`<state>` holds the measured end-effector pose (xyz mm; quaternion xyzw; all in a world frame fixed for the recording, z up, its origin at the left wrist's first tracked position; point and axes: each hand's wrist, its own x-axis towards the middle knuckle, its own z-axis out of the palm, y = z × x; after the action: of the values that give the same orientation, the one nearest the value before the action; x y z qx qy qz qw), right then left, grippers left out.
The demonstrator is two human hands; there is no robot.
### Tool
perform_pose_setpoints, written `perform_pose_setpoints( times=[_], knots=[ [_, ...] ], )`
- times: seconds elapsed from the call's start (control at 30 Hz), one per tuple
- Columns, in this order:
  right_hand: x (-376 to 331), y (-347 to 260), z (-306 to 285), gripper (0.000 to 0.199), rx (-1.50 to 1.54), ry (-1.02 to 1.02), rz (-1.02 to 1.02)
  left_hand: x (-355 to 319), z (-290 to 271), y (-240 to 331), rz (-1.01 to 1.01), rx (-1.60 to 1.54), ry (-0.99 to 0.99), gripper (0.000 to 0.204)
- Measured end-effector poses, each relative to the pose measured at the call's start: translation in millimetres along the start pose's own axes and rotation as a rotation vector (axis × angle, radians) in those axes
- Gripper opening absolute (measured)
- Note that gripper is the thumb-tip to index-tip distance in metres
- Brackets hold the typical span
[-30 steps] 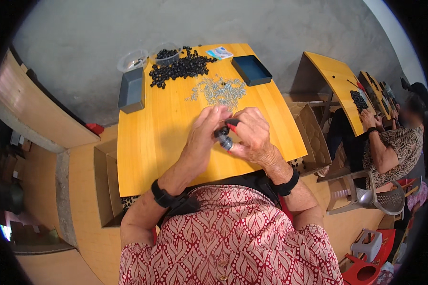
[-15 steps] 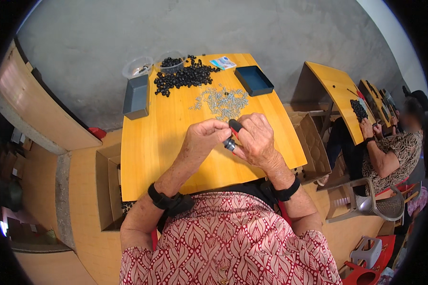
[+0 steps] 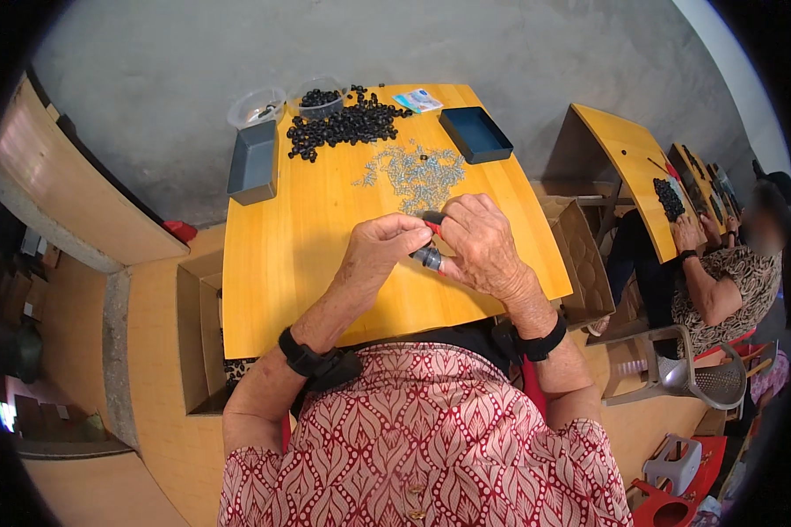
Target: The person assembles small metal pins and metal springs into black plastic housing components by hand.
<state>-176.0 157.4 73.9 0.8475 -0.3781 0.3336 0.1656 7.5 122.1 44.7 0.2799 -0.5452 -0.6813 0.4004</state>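
Note:
My two hands meet above the near middle of the table. My left hand (image 3: 380, 250) is closed in a pinch, thumb against forefinger; whatever is between the tips is too small to tell. Facing it, my right hand (image 3: 482, 246) curls around a black-and-red piece (image 3: 433, 221) that looks like a tool handle, mostly covered by the fingers. A dark grey, banded cylindrical piece (image 3: 427, 257) shows at the right thumb's tip; whether it is held or worn cannot be told. Beyond the hands lies a spread of small silvery metal pieces (image 3: 417, 174), likely screws.
Small black parts (image 3: 347, 126) are heaped at the table's (image 3: 281, 272) far left, by two clear tubs (image 3: 257, 107). A grey tray (image 3: 253, 164) and a dark blue tray (image 3: 475, 133) flank them. Cardboard boxes (image 3: 200, 338) stand beside the table. Another person (image 3: 721, 272) works at right.
The view has tilted slightly, so the table sits a little higher. My hands stay together; the right fingers have shifted around the black-and-red piece, and the banded piece has turned a little.

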Motion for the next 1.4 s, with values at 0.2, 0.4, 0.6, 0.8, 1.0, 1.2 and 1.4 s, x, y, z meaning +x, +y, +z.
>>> perform_pose_setpoints(
  times=[0.2,0.4,0.6,0.8,1.0,1.2,1.4],
  knots=[
    [-5.1,6.9,6.9,0.026,0.015,-0.001,0.003,0.0,-2.4,-2.1,-0.030,0.007,-0.005,0.021],
    [-13.1,7.7,7.8,0.029,0.001,0.004,0.025,-4.1,-2.8,-1.3,-0.063,0.002,-0.037,0.025],
    [-9.4,0.9,7.0,0.034,0.019,0.015,0.012,-5.8,-2.4,-4.1,-0.041,0.070,-0.065,0.025],
    [-10.8,-1.7,9.8,0.032,0.071,0.064,0.027,-9.2,-1.3,-0.3,-0.002,0.036,-0.066,0.026],
    [-12.6,-0.4,8.8,0.029,0.087,0.135,0.068,-7.8,-0.5,9.4,-0.085,-0.040,-0.027,0.030],
    [-13.9,-1.1,4.0,0.029,0.080,0.152,0.099,-5.7,4.7,7.6,0.023,-0.006,0.070,0.031],
    [-10.1,-1.0,3.7,0.029,0.114,0.166,0.106,9.6,12.7,14.1,0.147,0.000,0.092,0.031]
  ],
)
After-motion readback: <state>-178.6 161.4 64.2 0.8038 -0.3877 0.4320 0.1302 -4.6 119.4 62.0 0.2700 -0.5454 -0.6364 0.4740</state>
